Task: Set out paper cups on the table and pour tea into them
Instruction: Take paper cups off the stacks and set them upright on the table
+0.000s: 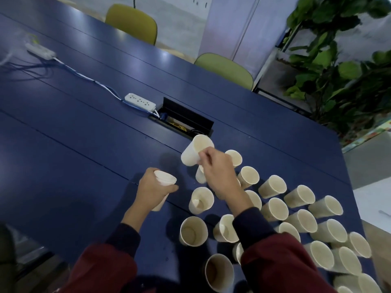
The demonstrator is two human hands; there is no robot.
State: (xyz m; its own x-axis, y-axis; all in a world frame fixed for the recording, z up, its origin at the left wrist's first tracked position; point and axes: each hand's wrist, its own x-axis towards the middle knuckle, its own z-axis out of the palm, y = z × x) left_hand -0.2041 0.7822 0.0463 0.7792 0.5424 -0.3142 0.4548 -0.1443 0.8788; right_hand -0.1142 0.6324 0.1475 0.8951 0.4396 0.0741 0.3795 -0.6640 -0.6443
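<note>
Many paper cups (299, 196) are standing upright in rows on the right part of the blue table (74, 134), close beside each other. The left hand (151, 190) is gripping a small stack of nested cups (166, 179), with its fingers curling round it, to the left of the rows. The right hand (219, 173) is holding a single cup (193, 152) tilted over the far end of the rows, with its fingers closing on the cup's side near the rim. A white power strip (139, 101) is lying farther away.

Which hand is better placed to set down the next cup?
Right. The right hand holds a single cup, tilted, above the table by the set-out cups; the left hand grips the nested stack.
</note>
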